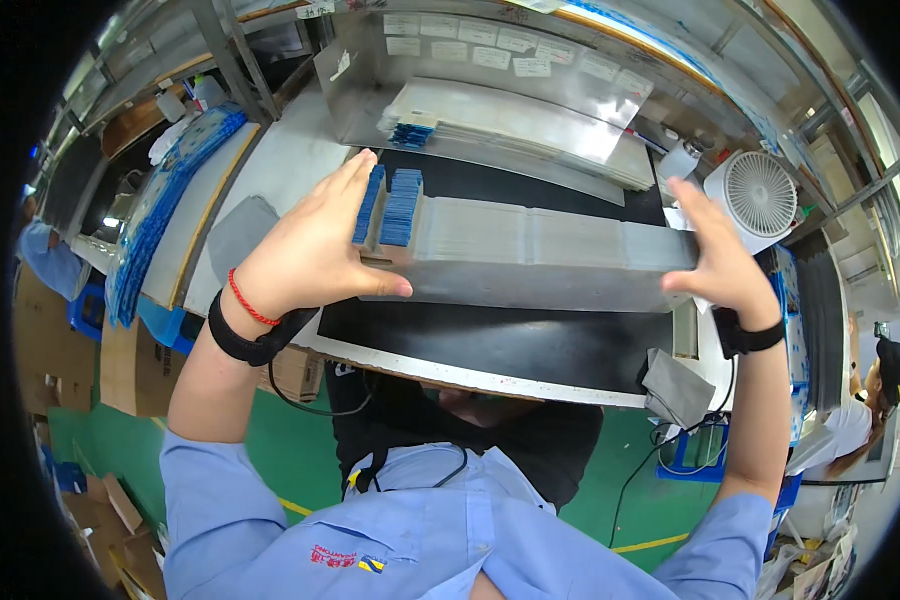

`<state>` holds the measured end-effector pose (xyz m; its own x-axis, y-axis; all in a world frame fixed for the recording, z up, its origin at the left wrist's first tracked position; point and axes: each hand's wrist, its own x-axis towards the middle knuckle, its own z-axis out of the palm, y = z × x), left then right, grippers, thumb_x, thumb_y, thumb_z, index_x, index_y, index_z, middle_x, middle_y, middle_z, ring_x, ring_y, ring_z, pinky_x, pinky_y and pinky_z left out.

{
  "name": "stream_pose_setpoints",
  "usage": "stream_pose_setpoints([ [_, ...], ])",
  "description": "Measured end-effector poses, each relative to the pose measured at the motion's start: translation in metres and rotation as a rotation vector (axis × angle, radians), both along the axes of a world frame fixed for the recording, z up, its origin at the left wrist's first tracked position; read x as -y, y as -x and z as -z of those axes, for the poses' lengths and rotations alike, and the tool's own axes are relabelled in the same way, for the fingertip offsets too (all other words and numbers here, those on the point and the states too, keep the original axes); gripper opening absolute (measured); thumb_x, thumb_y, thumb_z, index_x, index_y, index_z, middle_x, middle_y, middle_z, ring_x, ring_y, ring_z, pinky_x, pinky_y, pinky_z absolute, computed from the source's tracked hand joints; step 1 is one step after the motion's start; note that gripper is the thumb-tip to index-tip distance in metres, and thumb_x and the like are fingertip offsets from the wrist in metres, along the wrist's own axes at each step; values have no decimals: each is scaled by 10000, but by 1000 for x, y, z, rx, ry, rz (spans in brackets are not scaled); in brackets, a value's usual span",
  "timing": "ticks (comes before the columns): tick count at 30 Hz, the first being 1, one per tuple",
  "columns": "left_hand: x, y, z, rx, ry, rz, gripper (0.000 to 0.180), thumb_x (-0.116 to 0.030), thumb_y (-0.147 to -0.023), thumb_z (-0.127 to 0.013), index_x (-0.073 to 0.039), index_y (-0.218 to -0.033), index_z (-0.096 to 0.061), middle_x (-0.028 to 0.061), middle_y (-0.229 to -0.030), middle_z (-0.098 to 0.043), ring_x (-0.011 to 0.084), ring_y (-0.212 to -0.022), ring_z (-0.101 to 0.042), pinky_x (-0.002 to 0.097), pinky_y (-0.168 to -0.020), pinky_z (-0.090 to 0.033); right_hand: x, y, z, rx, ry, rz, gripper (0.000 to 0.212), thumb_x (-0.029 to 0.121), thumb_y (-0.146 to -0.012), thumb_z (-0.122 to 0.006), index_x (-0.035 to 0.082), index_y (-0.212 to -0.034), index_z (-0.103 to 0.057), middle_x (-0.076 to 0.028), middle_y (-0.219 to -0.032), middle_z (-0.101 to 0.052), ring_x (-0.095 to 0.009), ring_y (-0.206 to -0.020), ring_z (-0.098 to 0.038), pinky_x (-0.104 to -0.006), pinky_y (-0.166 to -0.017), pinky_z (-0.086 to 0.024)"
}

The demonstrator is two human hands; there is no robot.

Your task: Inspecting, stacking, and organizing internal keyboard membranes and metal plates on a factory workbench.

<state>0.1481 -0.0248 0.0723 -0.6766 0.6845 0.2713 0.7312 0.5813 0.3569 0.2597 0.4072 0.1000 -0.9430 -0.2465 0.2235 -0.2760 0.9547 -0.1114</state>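
Note:
A long, blocky stack of thin grey pieces (530,260) lies across the black mat (490,345) on the bench in front of me. Upright blue-edged layers (401,207) show at its left end. My left hand (315,235) is at that end, fingers stretched out and thumb apart, pointing along the front side. At the opposite end, my right hand (715,250) has its fingers spread and its thumb near the front corner. Whether either palm presses on the stack, I cannot tell. Black bands circle both wrists, and a red cord is on the left one.
Behind the stack, long pale strips (520,125) lie against a metal panel (365,75) bearing paper labels. A white fan (757,190) and a bottle (678,160) stand at the right. Grey cloths (678,388) lie at the bench edges. Blue-wrapped sheets (170,200) are at the left. A person sits far right.

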Motion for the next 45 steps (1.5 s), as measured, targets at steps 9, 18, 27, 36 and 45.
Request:
stream_pose_setpoints([
  [9, -8, 2, -7, 176, -41, -3, 739, -192, -598, -859, -7, -1229, -520, 179, -1197, -537, 341, -1133, -515, 389, -978, -404, -11, -7, 9, 193, 213, 29, 1035, 526, -593, -812, 32, -1408, -409, -194, -1409, -446, -333, -1296, -428, -433, -1091, -315],
  [18, 1, 11, 57, 522, -1080, 113, 1001, -750, -842, -405, -13, -1489, -203, 137, -1404, -439, 235, -1347, -359, 364, -1140, -234, -44, -19, 75, 17, 1479, 31, 1092, 814, -785, -413, 18, -1499, -192, -203, -1502, -306, -317, -1411, -255, -421, -1156, -191],
  [27, -26, 13, 60, 788, -1225, 3, 554, -442, -1015, -282, -14, -1334, -432, 109, -1279, -539, 185, -1168, -502, 330, -1023, -380, -36, -6, 81, 132, 1476, 77, 798, 622, -949, -362, -16, -1427, -319, -196, -1400, -453, -288, -1297, -433, -407, -1104, -303],
  [36, -12, 0, 73, 696, -1074, -4, 564, -476, -1007, -368, -40, -1364, -357, 55, -1258, -551, 113, -1079, -554, 227, -851, -450, -19, -38, 82, 36, 1407, -4, 983, 416, -746, -788, 26, -1470, -250, -158, -1406, -426, -242, -1261, -458, -368, -1054, -362],
  [45, -7, 4, 81, 650, -1023, 126, 1117, -676, -601, -764, -55, -1397, -287, 56, -1300, -497, 135, -1158, -512, 255, -904, -444, -29, -33, 98, -56, 1447, 66, 1052, 450, -617, -881, 36, -1416, -336, -91, -1253, -520, -211, -1186, -496, -343, -1020, -371],
])
